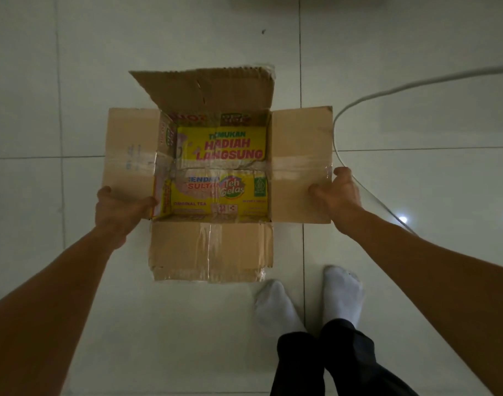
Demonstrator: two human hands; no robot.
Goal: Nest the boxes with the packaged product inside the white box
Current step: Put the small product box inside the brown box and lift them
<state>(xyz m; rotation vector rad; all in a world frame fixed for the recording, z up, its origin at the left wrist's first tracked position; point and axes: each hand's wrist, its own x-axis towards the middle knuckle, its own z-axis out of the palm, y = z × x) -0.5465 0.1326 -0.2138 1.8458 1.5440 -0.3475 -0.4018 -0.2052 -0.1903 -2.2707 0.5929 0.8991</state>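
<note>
A brown cardboard box point(210, 247) stands on the tiled floor with all its top flaps folded outward. Its inside is printed yellow with tea branding point(221, 150); whether that print is a lining or a second box inside I cannot tell. My left hand point(120, 208) grips the near edge of the left flap point(130, 147). My right hand point(337, 192) grips the near outer corner of the right flap point(301, 144). No white box and no packaged product are in view.
A white cable point(359, 102) curves across the floor just right of the box and passes behind my right hand. My two feet in white socks point(310, 298) stand right of the box's near flap. Pale floor tiles point(73, 81) surround everything.
</note>
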